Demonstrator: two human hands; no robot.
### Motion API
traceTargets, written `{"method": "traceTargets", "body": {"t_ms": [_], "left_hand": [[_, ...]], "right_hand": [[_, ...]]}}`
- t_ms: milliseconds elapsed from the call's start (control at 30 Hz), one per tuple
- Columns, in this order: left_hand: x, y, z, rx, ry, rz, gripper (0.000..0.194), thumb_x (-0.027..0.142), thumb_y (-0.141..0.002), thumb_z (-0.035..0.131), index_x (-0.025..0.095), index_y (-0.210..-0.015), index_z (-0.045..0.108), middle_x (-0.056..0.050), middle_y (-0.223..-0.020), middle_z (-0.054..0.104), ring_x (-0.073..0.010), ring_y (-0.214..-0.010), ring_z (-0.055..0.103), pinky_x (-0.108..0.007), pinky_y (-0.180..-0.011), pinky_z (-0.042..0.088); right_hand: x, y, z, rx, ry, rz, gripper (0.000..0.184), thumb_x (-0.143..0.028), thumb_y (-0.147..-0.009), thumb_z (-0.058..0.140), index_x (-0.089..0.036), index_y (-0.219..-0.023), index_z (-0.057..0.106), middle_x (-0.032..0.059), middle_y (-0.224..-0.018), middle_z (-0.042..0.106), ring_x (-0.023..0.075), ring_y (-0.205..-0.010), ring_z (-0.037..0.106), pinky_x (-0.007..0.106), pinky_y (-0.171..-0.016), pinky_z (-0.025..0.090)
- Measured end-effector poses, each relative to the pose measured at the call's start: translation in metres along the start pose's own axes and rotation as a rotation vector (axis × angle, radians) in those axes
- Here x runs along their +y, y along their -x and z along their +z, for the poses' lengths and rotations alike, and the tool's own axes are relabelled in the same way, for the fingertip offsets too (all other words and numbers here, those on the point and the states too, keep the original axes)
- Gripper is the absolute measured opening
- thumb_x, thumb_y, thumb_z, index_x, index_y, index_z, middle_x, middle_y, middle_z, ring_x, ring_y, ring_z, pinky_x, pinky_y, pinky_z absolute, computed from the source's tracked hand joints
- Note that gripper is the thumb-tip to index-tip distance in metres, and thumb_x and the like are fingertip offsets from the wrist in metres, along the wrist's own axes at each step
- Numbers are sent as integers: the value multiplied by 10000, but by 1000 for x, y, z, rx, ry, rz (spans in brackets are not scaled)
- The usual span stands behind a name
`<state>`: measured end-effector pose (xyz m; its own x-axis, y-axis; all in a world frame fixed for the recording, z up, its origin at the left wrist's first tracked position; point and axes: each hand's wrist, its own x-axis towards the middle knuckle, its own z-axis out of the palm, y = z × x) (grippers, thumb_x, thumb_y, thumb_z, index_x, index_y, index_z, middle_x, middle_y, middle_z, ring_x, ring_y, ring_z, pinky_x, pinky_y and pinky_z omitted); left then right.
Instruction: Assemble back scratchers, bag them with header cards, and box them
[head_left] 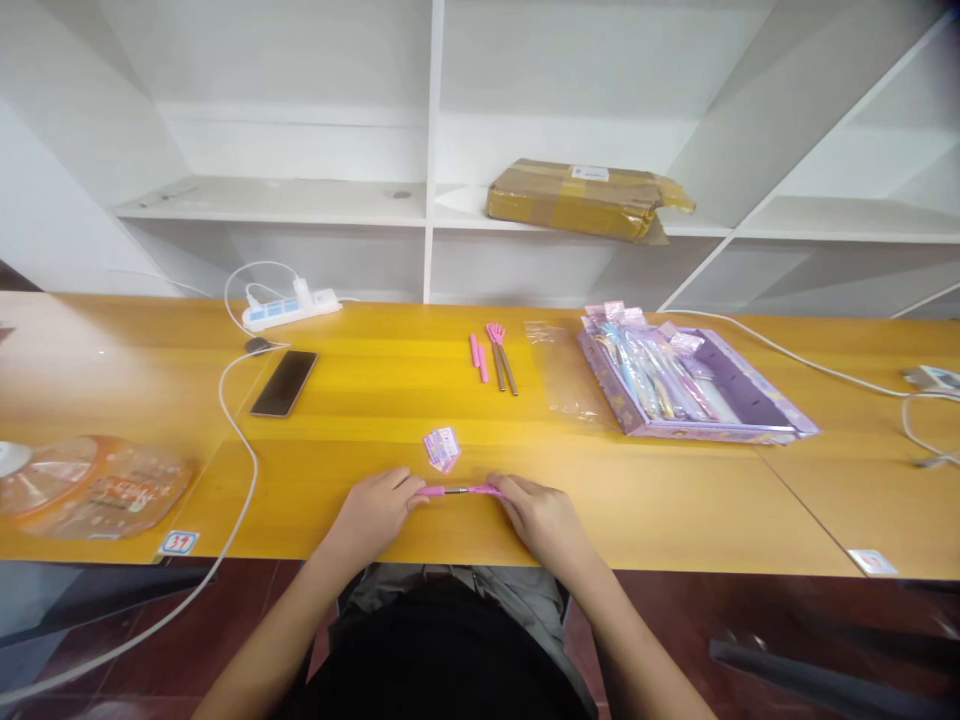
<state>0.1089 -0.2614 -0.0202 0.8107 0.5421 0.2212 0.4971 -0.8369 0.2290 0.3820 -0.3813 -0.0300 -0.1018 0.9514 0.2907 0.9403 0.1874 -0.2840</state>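
A back scratcher (pixel 457 490) with pink ends and a short metal rod lies level between my hands near the table's front edge. My left hand (pixel 379 508) pinches its pink grip at the left end. Closed round the pink right end is my right hand (pixel 534 507), which partly hides it. Just beyond the hands rest small purple and white printed cards (pixel 442 449). Farther back are metal rods with pink claw heads (pixel 496 335) and, beside them, loose pink grips (pixel 478 357).
A purple box (pixel 720 432) at right holds several bagged items. Clear plastic bags (pixel 562 375) lie beside it. At left are a phone (pixel 285 383), a power strip (pixel 292 310), a white cable (pixel 244 480) and an orange clear container (pixel 112 485). A taped carton (pixel 574 200) sits on the shelf.
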Motion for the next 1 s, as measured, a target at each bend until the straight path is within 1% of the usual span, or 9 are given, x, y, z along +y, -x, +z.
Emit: {"method": "traceTargets", "body": {"t_ms": [133,233,333,400,467,533,667,800,1000], "left_hand": [[-22,3,-17,18,-65,-20,342,418,-1123,412,225,-1039,682,-60,-934,682,-235,-862,586,-365,-777,445],[-63,19,-43,43,-109,-67,340,392,-1120,415,224,-1043,700,-70,-952,685,-260,-889,572,-401,-837,459],[-109,47,-66,43,-117,-112,386,372,-1125,367,225,-1064,719,-75,-965,698,-271,-905,575,-426,-879,468],[-131,64,-69,49,-84,-137,385,409,-1113,393,237,-1060,734,-69,-960,711,-270,-913,590,-416,-870,484],[-141,75,-62,32,-29,-137,403,439,-1111,391,242,-1084,742,-64,-979,727,-263,-934,616,-404,-873,505],[-140,79,-51,29,-2,-145,426,455,-1114,378,238,-1092,744,-68,-987,735,-258,-932,631,-401,-874,516],[-131,75,-34,91,-13,-193,440,511,-1102,412,220,-1067,740,-79,-971,726,-261,-918,634,-411,-876,513],[-129,72,-35,138,47,-223,438,561,-1080,456,227,-1049,737,-64,-934,711,-246,-890,643,-377,-828,516],[-130,70,-41,132,65,-279,457,603,-1059,485,223,-960,719,-58,-898,701,-242,-884,647,-368,-810,505]], "right_hand": [[27,11,-16,118,107,42,310,-191,-1072,444,-243,-1245,696,65,-968,795,215,-790,749,299,-693,515],[82,41,-36,253,167,178,326,-214,-1053,465,-252,-1258,715,76,-1125,810,230,-902,779,308,-755,544],[150,87,-56,420,269,333,316,-275,-1037,478,-232,-1187,752,94,-1136,816,251,-895,789,332,-781,560],[185,116,-61,475,307,437,333,-335,-1024,476,-224,-1147,765,103,-1116,821,278,-895,791,358,-772,568],[206,136,-60,446,273,500,367,-384,-1004,468,-225,-1138,771,101,-1099,823,289,-895,790,371,-777,580],[213,145,-54,390,192,559,393,-424,-977,475,-231,-1146,772,94,-1073,825,287,-872,787,367,-762,587],[212,141,-46,286,65,699,416,-481,-937,525,-235,-1157,779,82,-933,826,270,-747,757,348,-684,567],[212,136,-46,284,80,768,423,-506,-929,528,-234,-1131,782,86,-976,828,279,-808,756,340,-689,543],[208,134,-47,225,93,831,450,-509,-963,453,-224,-1148,748,113,-1050,815,303,-903,747,354,-731,519]]}}
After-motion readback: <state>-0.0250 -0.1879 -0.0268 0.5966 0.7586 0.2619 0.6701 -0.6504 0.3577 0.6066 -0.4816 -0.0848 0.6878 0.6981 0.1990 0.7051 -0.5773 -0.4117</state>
